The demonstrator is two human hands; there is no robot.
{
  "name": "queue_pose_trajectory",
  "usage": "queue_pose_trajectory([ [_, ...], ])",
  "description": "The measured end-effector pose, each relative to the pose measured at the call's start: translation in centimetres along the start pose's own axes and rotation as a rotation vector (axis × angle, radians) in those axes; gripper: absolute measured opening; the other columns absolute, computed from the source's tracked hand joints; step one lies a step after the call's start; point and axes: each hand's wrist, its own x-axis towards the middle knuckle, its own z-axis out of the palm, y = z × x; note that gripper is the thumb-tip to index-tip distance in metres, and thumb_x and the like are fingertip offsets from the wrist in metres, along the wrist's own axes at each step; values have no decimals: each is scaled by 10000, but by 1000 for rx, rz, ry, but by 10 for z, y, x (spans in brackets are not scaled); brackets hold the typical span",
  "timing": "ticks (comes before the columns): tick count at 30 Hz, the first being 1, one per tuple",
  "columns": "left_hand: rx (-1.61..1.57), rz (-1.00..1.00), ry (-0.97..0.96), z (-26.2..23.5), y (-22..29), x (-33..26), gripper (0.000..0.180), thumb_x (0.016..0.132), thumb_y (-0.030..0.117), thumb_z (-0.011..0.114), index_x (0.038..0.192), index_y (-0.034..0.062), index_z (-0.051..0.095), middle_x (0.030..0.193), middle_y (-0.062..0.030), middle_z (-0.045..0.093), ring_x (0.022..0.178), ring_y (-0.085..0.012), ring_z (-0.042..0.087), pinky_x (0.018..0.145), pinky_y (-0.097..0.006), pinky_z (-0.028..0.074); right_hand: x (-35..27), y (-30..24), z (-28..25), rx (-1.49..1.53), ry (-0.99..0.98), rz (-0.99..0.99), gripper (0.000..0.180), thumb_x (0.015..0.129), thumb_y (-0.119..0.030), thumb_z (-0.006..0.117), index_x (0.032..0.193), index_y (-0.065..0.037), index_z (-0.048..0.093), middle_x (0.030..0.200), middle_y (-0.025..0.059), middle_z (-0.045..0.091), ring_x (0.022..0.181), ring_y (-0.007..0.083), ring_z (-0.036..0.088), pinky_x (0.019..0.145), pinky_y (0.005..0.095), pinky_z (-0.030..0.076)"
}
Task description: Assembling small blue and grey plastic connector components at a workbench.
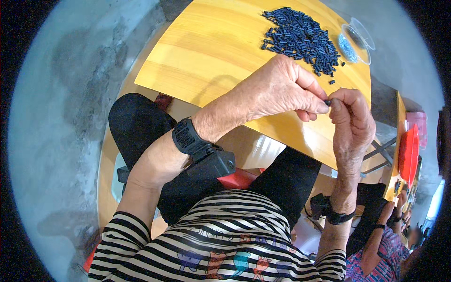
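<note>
- We see the left hand (pixel 277 89) reaching in from the left, its thumb and forefinger pinched narrow on a small dark piece (pixel 327 101) held up in the air over the near edge of the wooden table (pixel 206 51).
- The right hand (pixel 352 122) rises from below, and its thumb and forefinger tips close on the same small dark piece from the other side, so both hands meet at it (the piece is too small for us to tell its shape).
- Beyond the hands, on the far part of the table, lies a heap of small dark blue pieces (pixel 300 37), with a few strays scattered toward the hands.
- Just beside the heap, to its right, sits a clear plastic container (pixel 355 44) with its lid tipped open and fine blue bits inside.
- Each wrist wears a black band; the left one carries a black boxy device (pixel 209 164).
- We make out a striped shirt (pixel 221 235) at the lower edge and dark trousers over the knees.
- At the right edge, another person's arm (pixel 380 225) shows beside a second table with a red tray (pixel 408 152).
</note>
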Motion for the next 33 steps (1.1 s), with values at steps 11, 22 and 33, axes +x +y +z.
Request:
queue_pose_trajectory([
  [11,-81,-37,20,3,-1,0,154,806,108,692,868,-33,685,695,-70,659,619,-112,624,593,-220,503,-1,-4,4,-158,66,-129,106,764,53,631,801,-26,570,744,83,599,671,202,581,617,284,459],
  [22,-133,1,49,-5,1,1,227,811,160,699,926,-34,675,761,-86,676,630,-113,627,601,-227,516,-7,-2,7,254,63,94,170,835,41,580,983,1,654,786,55,623,619,99,551,546,214,445],
  [33,-92,58,98,-4,7,-6,185,805,116,698,911,-35,684,717,-87,669,603,-118,627,565,-227,517,-4,-12,13,-178,139,-252,236,751,79,637,975,12,670,821,135,653,724,191,638,612,268,510],
])
